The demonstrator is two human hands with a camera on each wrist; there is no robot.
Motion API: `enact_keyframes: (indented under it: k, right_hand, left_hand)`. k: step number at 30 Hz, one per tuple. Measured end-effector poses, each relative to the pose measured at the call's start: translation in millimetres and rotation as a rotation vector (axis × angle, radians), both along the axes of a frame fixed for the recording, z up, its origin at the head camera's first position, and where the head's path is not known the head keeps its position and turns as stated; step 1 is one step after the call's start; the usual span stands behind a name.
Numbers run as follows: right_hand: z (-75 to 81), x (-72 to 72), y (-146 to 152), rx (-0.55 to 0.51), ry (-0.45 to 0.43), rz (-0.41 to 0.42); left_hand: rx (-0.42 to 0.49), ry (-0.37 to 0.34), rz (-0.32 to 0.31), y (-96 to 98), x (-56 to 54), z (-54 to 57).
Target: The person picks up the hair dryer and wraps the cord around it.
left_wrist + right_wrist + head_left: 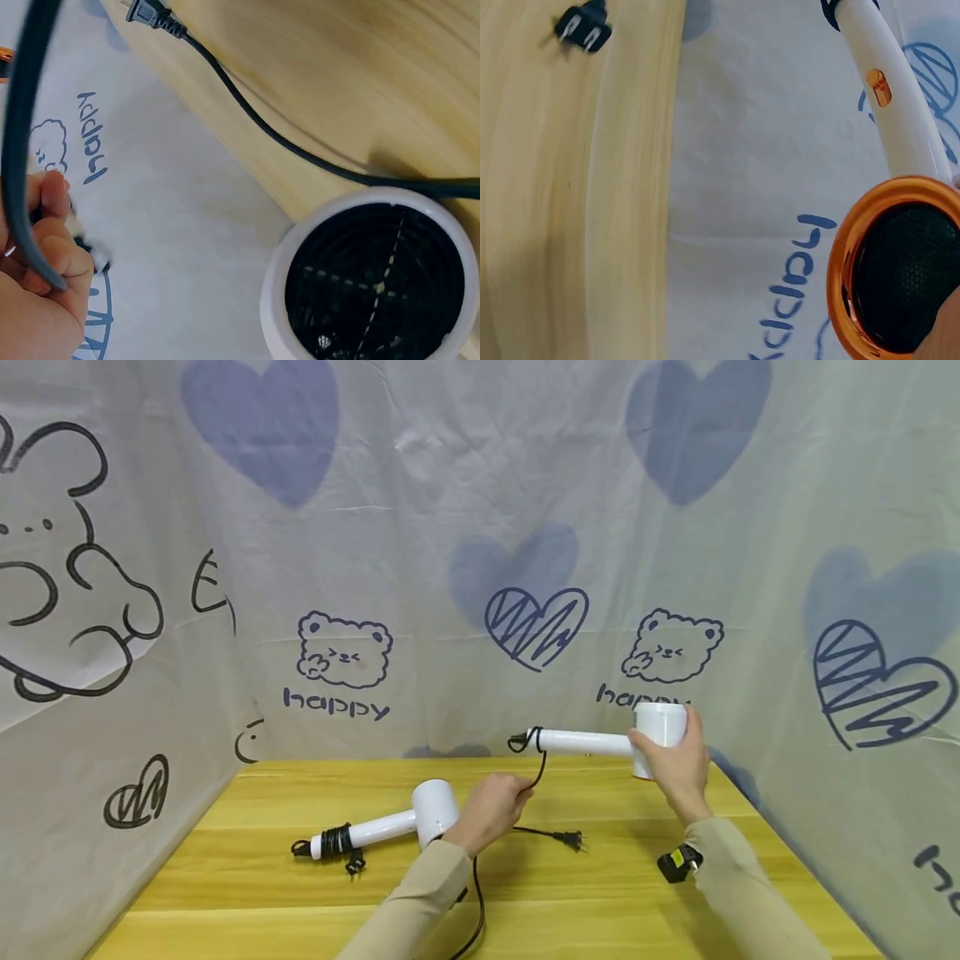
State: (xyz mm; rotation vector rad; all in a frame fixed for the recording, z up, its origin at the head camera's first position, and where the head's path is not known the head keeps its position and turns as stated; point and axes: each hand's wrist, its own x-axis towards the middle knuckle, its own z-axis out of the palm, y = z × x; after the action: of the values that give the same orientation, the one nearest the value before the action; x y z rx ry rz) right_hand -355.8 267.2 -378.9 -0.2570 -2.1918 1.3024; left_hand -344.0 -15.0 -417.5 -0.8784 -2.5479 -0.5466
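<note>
My right hand [678,764] grips the head of a white hair dryer [585,742] and holds it above the table, handle pointing left. In the right wrist view its orange-rimmed end [840,277] and an orange switch [880,88] show. My left hand [491,810] pinches that dryer's black cord [542,770] just below the handle's end, where a loop of it goes round the handle. The cord's plug [570,839] lies on the table between the hands. A second white hair dryer [382,828] rests left of my left hand, its cord [336,842] wound round the handle.
The wooden table [247,893] meets a printed cloth backdrop [450,693] at the back and sides. The second dryer's small plug [355,862] lies beside its handle. A length of black cord [480,910] hangs near my left forearm toward the front.
</note>
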Motion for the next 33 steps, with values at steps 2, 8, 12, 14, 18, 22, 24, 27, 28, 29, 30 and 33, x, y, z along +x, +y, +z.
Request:
enact_keyframes:
  k: [2,8,12,14,18,22,24,27,28,29,30,33]
  right_hand:
    - [1.7,0.6,-0.8,0.063,0.04,-0.018]
    - [6.5,-1.2,0.9,0.289,0.185,-0.02]
    - [11.2,-1.8,5.3,0.41,0.23,0.035]
    - [13.5,-1.7,7.7,0.452,0.238,0.07]
    - [17.1,-1.5,10.4,0.494,0.231,0.156]
    - [18.6,-1.8,11.8,0.502,0.205,0.242]
    - [19.8,-1.9,13.8,0.48,0.18,0.288]
    - [22.3,-0.4,19.8,0.406,0.126,0.374]
    - [22.6,-0.1,22.2,0.377,0.106,0.401]
    - [22.6,0.4,24.8,0.346,0.081,0.427]
    - [22.3,0.8,27.6,0.313,0.055,0.455]
    - [19.2,1.4,35.5,0.227,0.0,0.507]
  left_hand:
    - [-0.002,-0.007,0.002,0.2,-0.8,2.3]
    - [0.035,-0.017,0.024,-3.1,-3.0,7.5]
    - [0.088,-0.02,0.062,-4.9,-2.8,9.9]
    - [0.094,0.003,0.081,-5.1,-2.8,10.7]
    - [0.05,0.09,0.097,-5.5,-2.1,10.2]
    - [0.035,0.13,0.063,-8.5,-1.6,8.0]
    - [0.062,0.105,0.033,-10.6,-1.6,7.8]
    - [0.097,0.061,-0.02,-13.1,-2.2,9.0]
    - [0.098,0.054,-0.038,-13.6,-2.5,9.5]
    - [0.095,0.051,-0.055,-14.1,-3.0,9.8]
    - [0.092,0.052,-0.071,-14.3,-3.5,10.1]
    - [0.109,0.048,-0.121,-14.3,-5.3,9.9]
